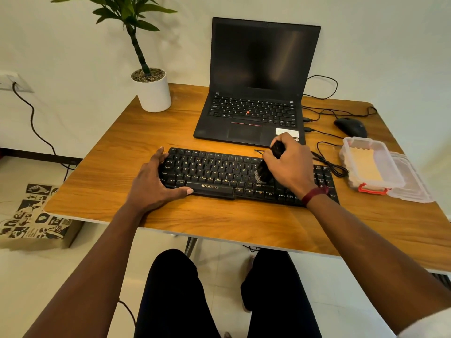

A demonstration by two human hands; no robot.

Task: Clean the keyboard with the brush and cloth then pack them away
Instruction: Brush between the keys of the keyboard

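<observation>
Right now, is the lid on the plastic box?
No, the box stands open with a yellowish cloth inside, and its clear lid lies beside it on the table.

One wide-angle view from the person's head, above and behind the right hand (290, 167) gripping the brush (264, 171), facing forward and down, fairly near.

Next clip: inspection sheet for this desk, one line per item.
Surface: wooden table, keyboard near its front.
Job's things: brush, bristles on the keyboard's right half; yellow cloth in open plastic box, lid beside it.
Clutter: open laptop, screen dark; mouse; potted plant.
Grippers: left hand steadies the keyboard's left end; right hand grips the brush.
Cables: black cables loop right of laptop and keyboard.
Surroundings: wall socket with lead; patterned box on floor.
</observation>
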